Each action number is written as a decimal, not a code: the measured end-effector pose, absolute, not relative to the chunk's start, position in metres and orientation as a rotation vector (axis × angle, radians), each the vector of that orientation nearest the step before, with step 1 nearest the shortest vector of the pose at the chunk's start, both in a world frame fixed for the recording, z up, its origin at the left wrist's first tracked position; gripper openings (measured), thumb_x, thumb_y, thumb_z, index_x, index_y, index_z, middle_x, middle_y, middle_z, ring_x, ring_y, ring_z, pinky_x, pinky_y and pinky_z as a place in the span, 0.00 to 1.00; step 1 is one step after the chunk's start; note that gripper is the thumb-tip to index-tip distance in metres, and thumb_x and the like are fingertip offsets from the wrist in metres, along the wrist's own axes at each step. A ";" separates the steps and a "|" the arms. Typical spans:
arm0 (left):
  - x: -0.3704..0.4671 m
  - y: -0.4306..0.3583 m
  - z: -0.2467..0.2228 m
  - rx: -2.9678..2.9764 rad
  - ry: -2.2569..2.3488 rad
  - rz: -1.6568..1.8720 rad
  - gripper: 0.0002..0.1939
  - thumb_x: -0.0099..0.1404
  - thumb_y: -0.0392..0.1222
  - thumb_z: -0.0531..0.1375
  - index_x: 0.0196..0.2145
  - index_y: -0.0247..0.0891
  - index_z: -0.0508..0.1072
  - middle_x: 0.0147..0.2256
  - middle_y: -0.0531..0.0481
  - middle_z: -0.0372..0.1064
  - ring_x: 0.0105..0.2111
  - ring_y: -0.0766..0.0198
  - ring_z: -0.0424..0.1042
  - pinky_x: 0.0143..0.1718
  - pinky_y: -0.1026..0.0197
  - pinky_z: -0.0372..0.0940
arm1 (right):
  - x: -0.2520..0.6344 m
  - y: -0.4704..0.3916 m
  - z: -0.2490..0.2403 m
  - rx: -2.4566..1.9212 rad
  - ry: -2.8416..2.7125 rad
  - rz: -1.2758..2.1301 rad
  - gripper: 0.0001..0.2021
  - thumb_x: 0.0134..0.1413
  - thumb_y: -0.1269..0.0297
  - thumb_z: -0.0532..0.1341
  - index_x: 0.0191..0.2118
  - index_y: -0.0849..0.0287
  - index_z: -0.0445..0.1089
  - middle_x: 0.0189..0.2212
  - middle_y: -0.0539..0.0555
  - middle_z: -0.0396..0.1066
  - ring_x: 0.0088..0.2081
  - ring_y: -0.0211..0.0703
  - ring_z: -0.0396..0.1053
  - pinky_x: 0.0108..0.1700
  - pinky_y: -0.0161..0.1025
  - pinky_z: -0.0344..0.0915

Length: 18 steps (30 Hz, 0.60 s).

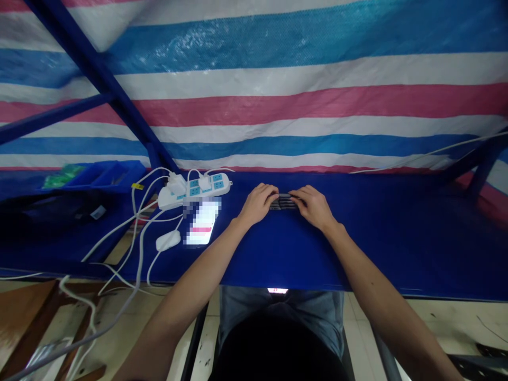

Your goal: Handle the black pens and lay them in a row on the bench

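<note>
A small stack of thin, flat dark pieces (pixel 284 202) rests on the blue tabletop (pixel 286 248) in front of me; their exact kind is too small to make out. My left hand (pixel 261 202) grips the stack's left end, with thumb and fingers closed around it. At the opposite end, my right hand (pixel 311 205) pinches the pieces between thumb and curled fingers. Both hands lie low, close to the table surface, and parts of the stack are hidden behind the fingertips.
To the left lie a white power strip (pixel 218 183) with plugs, a lit phone (pixel 203 225), a white charger case (pixel 168 241) and looping cables. Blue bins (pixel 115 174) and a dark bag (pixel 59 209) sit farther left. A striped sheet (pixel 278 108) hangs behind the table.
</note>
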State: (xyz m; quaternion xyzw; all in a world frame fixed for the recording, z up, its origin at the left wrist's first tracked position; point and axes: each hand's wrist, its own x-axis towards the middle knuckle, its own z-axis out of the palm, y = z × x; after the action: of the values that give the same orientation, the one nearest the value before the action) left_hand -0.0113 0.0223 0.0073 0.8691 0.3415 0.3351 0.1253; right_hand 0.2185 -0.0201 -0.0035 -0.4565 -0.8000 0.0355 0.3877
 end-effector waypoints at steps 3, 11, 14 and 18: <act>-0.011 0.025 0.006 2.579 1.004 0.963 0.19 0.80 0.46 0.48 0.35 0.39 0.72 0.35 0.47 0.72 0.39 0.57 0.67 0.44 0.54 0.64 | 0.217 -0.020 -0.004 -1.135 -2.027 0.053 0.12 0.70 0.60 0.58 0.46 0.56 0.79 0.38 0.58 0.79 0.39 0.51 0.70 0.43 0.49 0.69; -0.011 0.020 0.009 2.456 1.004 1.018 0.10 0.77 0.46 0.55 0.45 0.40 0.73 0.40 0.48 0.73 0.43 0.58 0.71 0.48 0.55 0.66 | 0.218 -0.018 -0.007 -1.146 -1.954 0.039 0.11 0.70 0.64 0.58 0.46 0.56 0.79 0.39 0.57 0.79 0.40 0.50 0.72 0.44 0.48 0.70; -0.011 0.021 0.008 2.440 1.011 1.034 0.07 0.77 0.44 0.56 0.47 0.41 0.72 0.42 0.48 0.73 0.44 0.58 0.71 0.49 0.55 0.66 | 0.220 -0.017 -0.008 -1.150 -1.951 0.042 0.11 0.70 0.64 0.58 0.46 0.57 0.78 0.38 0.57 0.79 0.41 0.51 0.73 0.44 0.48 0.70; -0.012 0.024 0.007 2.498 1.009 0.999 0.16 0.79 0.44 0.50 0.36 0.40 0.73 0.37 0.48 0.73 0.42 0.57 0.69 0.47 0.54 0.65 | 0.219 -0.017 -0.009 -1.108 -1.956 0.031 0.11 0.70 0.63 0.58 0.46 0.55 0.78 0.39 0.57 0.79 0.42 0.50 0.74 0.45 0.48 0.70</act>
State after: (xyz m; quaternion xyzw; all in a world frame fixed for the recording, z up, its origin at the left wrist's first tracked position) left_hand -0.0120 0.0243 0.0075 0.8616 0.3481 0.3444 0.1335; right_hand 0.2191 -0.0172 -0.0088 -0.4444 -0.7847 0.0124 0.4319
